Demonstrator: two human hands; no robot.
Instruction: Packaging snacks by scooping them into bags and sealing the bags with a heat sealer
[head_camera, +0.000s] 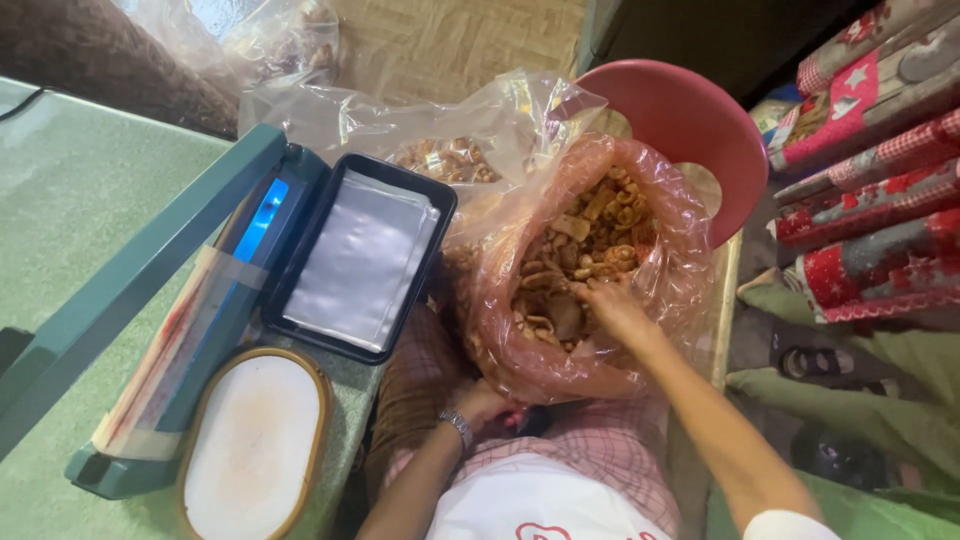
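The right hand (612, 305) is digging, fingers curled, into the still-full pink snack bag (590, 270) while the left hand (487, 405) is gripping the bag's bottom edge.

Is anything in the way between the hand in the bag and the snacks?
Nothing visible. The right hand is already inside the open pink bag, with its fingers in the snacks. The left hand is down at the bag's bottom.

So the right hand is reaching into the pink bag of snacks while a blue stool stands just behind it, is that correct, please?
Not quite: the stool behind the pink bag is red, not blue, as the head view shows. The rest holds: the right hand is reaching into the snacks in that bag.
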